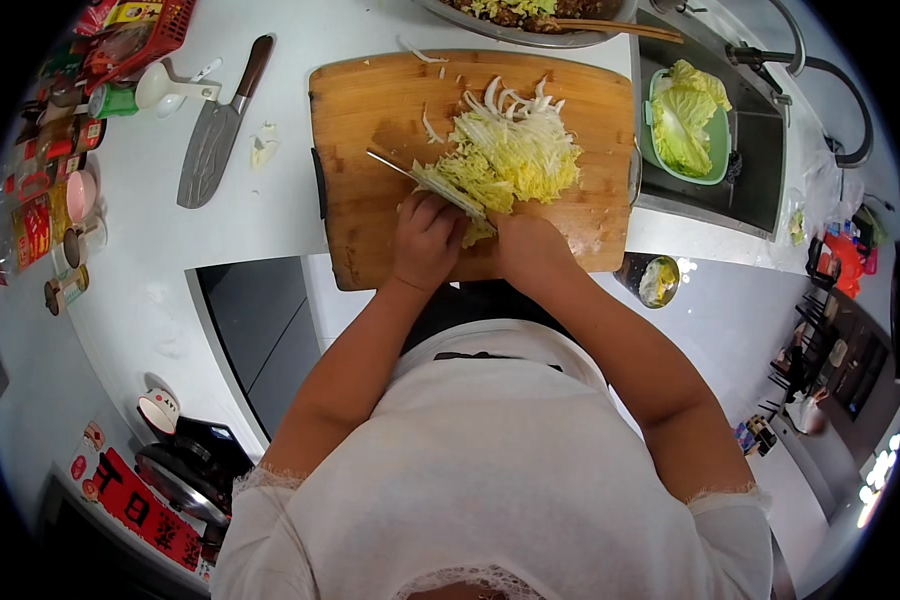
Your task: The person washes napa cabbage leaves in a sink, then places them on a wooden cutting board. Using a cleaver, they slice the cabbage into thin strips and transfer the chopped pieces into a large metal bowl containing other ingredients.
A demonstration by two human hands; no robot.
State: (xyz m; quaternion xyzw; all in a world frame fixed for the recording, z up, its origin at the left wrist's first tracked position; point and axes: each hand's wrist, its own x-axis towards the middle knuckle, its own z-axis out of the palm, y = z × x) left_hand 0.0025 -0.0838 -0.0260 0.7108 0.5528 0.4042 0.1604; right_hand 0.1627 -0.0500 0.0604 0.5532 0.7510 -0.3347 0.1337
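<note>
A wooden cutting board point(375, 247) lies in front of me with a heap of shredded napa cabbage point(525, 154) on it. My right hand point(536, 251) is closed around the handle of a knife, mostly hidden by the fingers. The knife blade point(390, 164) points up and to the left, on edge among the cabbage. Curled fingers of my left hand point(427, 236) press on uncut cabbage point(478, 234) right beside the blade. Much of that piece is hidden under the hand and knife.
A cleaver point(214, 150) lies left of the board, near a white ladle point(165, 88). Bottles and jars line the left side. Behind the board stands a metal bowl point(487, 28) of filling with chopsticks point(615, 28). In the sink point(757, 150), a green basket point(651, 154) holds cabbage leaves point(686, 120).
</note>
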